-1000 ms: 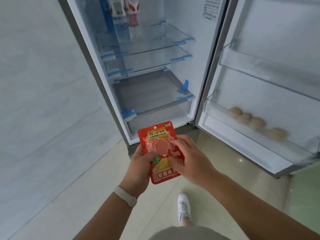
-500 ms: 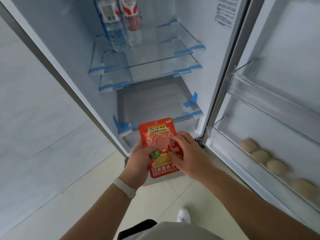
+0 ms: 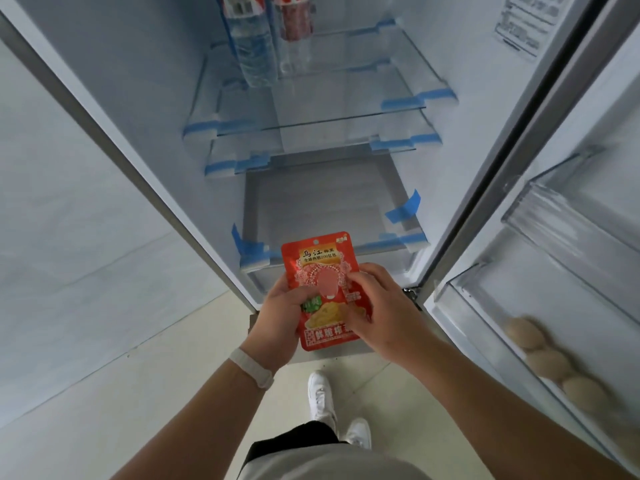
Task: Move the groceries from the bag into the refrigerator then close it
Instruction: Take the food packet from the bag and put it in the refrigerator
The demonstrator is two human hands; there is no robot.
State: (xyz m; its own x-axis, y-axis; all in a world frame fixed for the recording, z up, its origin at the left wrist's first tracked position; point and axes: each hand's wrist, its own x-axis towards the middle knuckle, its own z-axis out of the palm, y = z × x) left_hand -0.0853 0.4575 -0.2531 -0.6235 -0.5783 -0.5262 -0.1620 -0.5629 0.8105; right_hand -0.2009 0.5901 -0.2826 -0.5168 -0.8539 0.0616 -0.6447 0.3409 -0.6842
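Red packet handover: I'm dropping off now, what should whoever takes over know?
Both the left hand and right hand hold the red packet in front of the open refrigerator, not yet on a shelf.
Two bottles stand inside up top; beige eggs sit in the lower door bin. Bag not in view.
Left: shelve the packet, any other groceries, close the door.

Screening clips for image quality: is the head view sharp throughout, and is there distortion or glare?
Head view: the red zhacai packet, left hand and right hand are sharp; eggs at the right edge look smeared; the wide lens splays the refrigerator walls outward; light is soft, without glare.
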